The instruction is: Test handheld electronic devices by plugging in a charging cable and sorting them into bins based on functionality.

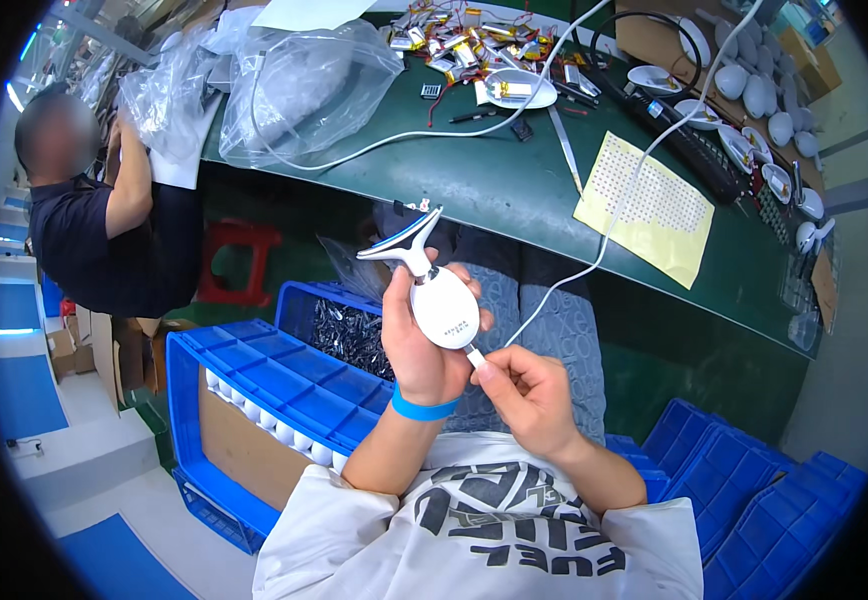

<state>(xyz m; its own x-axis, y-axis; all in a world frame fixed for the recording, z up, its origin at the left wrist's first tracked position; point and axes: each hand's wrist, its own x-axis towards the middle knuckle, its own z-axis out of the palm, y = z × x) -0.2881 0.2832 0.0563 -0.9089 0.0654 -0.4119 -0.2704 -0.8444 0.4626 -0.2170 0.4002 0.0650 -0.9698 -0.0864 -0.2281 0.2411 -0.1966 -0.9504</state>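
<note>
Cable [554, 288] from hands [532, 402] crosses yellow sheet [666, 228]

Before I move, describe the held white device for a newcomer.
In front of the green table, the left hand holds the white device: an oval body topped by a curved, blue-edged head. Unlike the white shells at upper right, it has a white plug at its lower end, pinched by the right hand.

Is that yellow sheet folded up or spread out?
Spread: the yellow sheet lies open on the green table, all four corners showing.
</note>
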